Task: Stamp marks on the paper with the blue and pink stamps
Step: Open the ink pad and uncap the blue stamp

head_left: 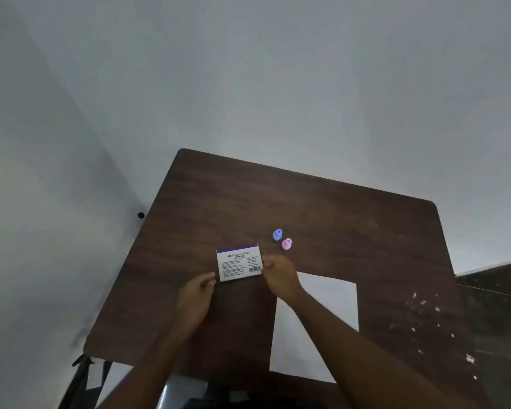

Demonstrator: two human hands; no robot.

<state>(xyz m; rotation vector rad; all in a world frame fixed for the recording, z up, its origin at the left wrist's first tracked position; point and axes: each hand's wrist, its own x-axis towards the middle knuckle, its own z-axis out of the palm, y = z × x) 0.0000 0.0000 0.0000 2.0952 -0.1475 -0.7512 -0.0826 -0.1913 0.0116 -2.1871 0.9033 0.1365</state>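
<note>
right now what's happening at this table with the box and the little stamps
A person sits at a dark wooden table with both hands at a white stamp pad box: the left hand near its lower left corner, the right hand at its right edge. The blue stamp and pink stamp stand untouched beyond it. The paper looks unmarked.
</note>
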